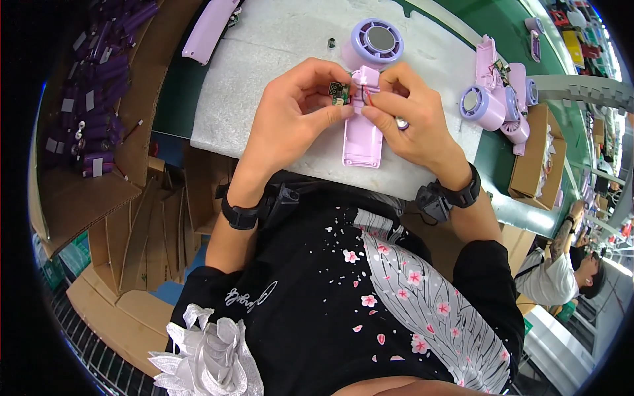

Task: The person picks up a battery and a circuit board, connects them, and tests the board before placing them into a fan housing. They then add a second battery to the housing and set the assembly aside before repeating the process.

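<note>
On the white foam mat in front of me lies an open pink fan housing [362,142], its long handle shell toward me. Its round fan head [374,43], with a purple ring and grey centre, is at the far end. A small green circuit board [339,92] is pinched in the fingers of my left hand [286,115], beside the shell's neck. My right hand [416,112] closes its fingertips at the neck on a thin red wire [368,98]. Something with a shiny round end [401,123] shows beneath my right palm; its kind is hidden.
A cardboard box [79,191] of purple-wrapped battery cells [99,119] stands at left. Another pink shell [210,30] lies at the mat's far left. Several partly assembled pink fans [485,109] sit at right, beside a small open carton [538,158]. Further right is another person [551,277].
</note>
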### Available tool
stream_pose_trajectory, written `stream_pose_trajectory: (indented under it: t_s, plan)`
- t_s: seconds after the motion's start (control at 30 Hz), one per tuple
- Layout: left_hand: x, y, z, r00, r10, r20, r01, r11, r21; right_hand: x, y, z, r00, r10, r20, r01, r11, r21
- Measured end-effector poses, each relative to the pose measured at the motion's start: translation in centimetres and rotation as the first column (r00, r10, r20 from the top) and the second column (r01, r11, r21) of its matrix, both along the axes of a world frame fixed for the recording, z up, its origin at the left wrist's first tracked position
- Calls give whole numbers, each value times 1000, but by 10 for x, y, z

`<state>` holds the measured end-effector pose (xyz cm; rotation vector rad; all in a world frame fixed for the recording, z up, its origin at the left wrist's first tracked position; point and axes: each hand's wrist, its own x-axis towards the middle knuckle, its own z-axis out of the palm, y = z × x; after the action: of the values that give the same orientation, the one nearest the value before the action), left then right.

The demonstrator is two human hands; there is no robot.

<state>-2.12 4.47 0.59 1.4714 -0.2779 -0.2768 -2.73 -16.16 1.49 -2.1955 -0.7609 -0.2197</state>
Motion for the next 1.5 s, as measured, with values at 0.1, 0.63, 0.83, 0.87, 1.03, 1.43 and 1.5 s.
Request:
stream_pose_trajectory:
  t_s: [0.1,0.63,0.83,0.87,1.03,1.43,1.5]
  plan:
    - [-1,-1,-3,999,15,-38,-14,1000,4,1,-3,-1,999,31,-13,-31,997,-65]
    - [12,9,0,985,-168,50,166,985,44,2,-5,2,994,75,-78,-77,997,-30]
    - [8,4,-2,997,-77,5,76,996,42,0,0,3,996,-94,1,94,991,94]
    - [7,3,-1,998,-54,-18,55,997,56,-1,0,4,996,-93,0,93,991,94]
    - [5,0,-2,996,-9,-94,16,997,73,-3,2,4,994,-112,-14,112,994,10]
    - [16,13,4,967,-213,-136,203,976,-84,0,-5,6,997,-80,-17,80,997,5]
    - [16,12,2,959,-228,-170,214,972,-97,0,-6,7,998,-55,-21,55,998,10]
